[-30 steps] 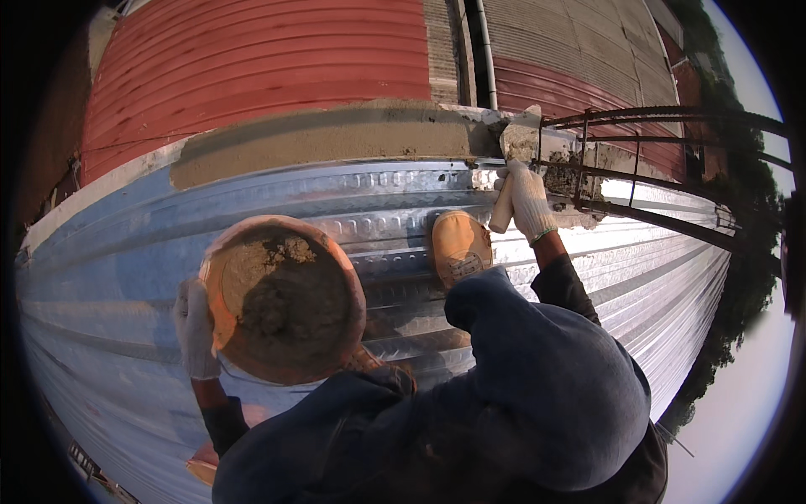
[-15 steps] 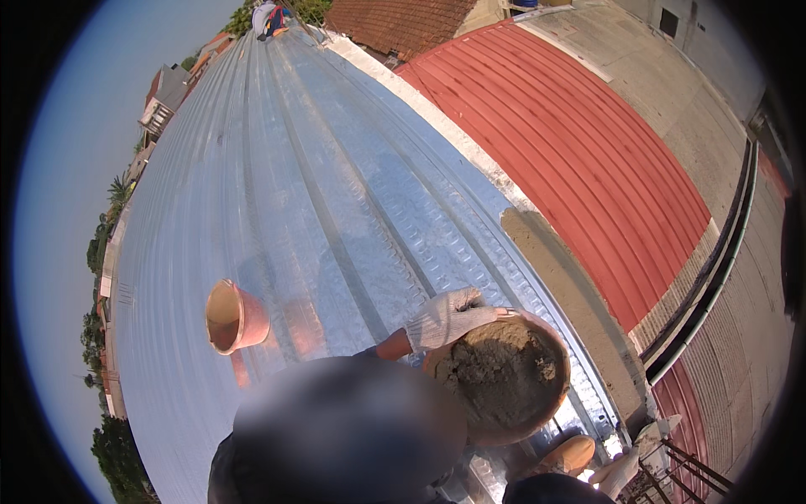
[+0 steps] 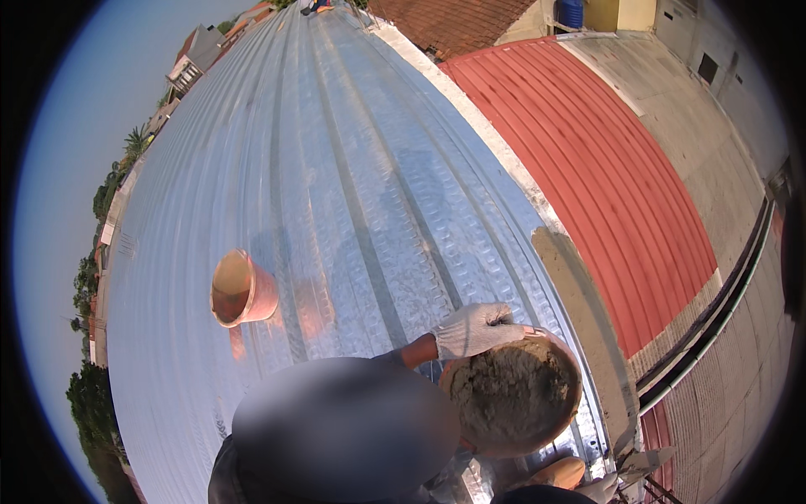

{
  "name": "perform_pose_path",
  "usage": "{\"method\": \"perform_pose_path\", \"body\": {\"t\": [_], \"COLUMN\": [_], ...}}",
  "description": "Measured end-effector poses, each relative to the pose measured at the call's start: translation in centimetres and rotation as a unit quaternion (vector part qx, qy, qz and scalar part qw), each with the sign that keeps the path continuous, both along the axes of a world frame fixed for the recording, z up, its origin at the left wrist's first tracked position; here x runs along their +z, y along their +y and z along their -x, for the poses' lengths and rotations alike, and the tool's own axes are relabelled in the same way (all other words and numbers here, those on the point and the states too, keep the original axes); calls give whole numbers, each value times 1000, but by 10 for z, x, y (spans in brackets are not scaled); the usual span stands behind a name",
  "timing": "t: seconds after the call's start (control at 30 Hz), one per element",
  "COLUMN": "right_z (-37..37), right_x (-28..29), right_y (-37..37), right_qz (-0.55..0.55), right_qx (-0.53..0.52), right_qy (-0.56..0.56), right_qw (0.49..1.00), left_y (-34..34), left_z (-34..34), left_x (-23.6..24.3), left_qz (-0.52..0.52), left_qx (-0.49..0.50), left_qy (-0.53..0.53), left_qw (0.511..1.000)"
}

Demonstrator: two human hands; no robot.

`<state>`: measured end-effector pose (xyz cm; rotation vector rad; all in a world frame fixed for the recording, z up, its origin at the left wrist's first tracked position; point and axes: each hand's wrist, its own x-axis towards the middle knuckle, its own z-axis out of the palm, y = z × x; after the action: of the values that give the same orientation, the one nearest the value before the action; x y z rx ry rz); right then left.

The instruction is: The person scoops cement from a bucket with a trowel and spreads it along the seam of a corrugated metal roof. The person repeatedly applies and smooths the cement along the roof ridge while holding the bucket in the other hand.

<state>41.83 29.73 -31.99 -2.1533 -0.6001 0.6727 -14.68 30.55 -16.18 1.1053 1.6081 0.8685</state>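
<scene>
My left hand (image 3: pixel 474 330), in a pale knit glove, is closed over the rim of a bucket (image 3: pixel 576 361) with its fingers hooked on the edge. Rough grey-brown mortar (image 3: pixel 508 388) fills much of that bucket. At the lower right my right hand (image 3: pixel 599 488), also gloved and partly cut off, is closed on a trowel (image 3: pixel 646 463). The trowel's grey blade lies by the near end of a mortar strip (image 3: pixel 583 286) along the wall top. An orange-brown boot toe (image 3: pixel 561 473) shows below the bucket. A blurred oval hides part of my left arm.
A pinkish bucket (image 3: pixel 260 296) stands on its own to the left on the shiny ribbed metal roof (image 3: pixel 336 218). A pale wall ledge (image 3: pixel 495 139) borders a red ribbed roof (image 3: pixel 571 168) on the right. Someone's legs (image 3: pixel 317 7) show at the far end.
The view has tilted, so the roof and the pink bucket sit differently in it. My right hand and trowel are lower in the picture; my left hand stays on the mortar bucket's rim.
</scene>
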Motion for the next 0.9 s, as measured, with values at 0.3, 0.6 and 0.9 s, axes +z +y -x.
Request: {"method": "perform_pose_path", "body": {"t": [0.3,0.6,0.9], "right_z": [12,14,13], "right_x": [1,0,2], "right_y": [5,4,4], "right_qz": [-3,-2,-4], "right_qx": [0,-4,-10], "right_qy": [-13,-25,-31], "right_qw": [1000,1000,999], "left_y": [1,1,4], "left_z": [5,5,2], "left_x": [-7,-8,4], "left_qz": [30,32,47], "left_qx": [-33,-33,-28], "left_qy": [20,18,9], "left_qw": [999,999,998]}}
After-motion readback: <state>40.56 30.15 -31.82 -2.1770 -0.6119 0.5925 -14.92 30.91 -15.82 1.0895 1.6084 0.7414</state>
